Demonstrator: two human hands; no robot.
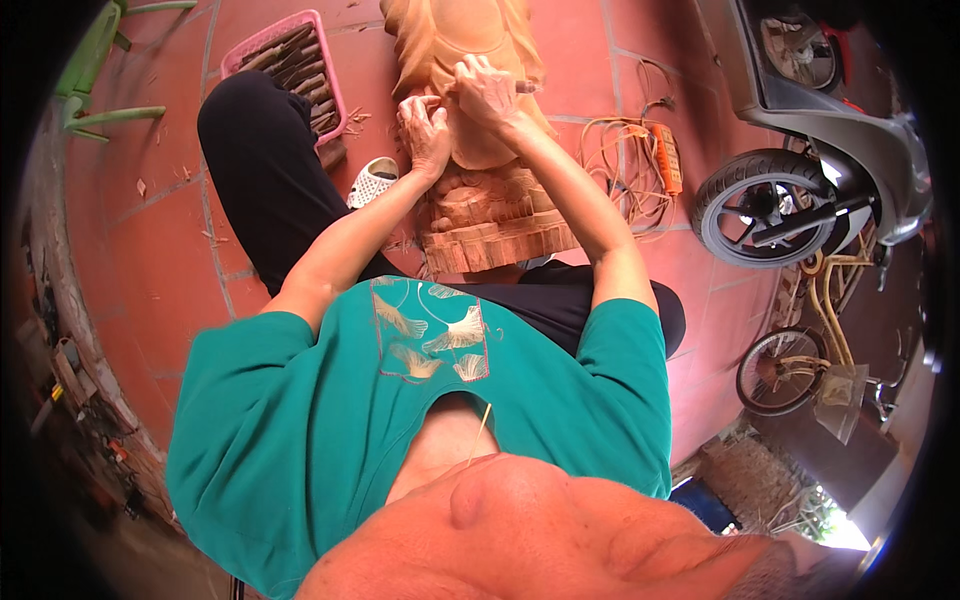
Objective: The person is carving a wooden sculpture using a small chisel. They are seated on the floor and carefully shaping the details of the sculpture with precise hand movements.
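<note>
A large carved wooden statue (470,30) with draped folds lies on the floor before me, its rough wooden base (500,240) nearest my legs. My right hand (487,92) is closed on a carving tool, whose brown wooden handle (525,87) sticks out on the right; its blade is hidden. Just left and nearer, my left hand (426,135) rests against the statue's side with its fingers bent inward. Whatever lies under those fingertips is too small to make out.
A pink basket (335,85) of several wooden-handled tools stands at left, beside a white perforated shoe (375,180). At right lie an orange power strip (666,158) and tangled cord, near a motorbike wheel (765,208) and a bicycle (785,370). A green chair (90,60) is far left.
</note>
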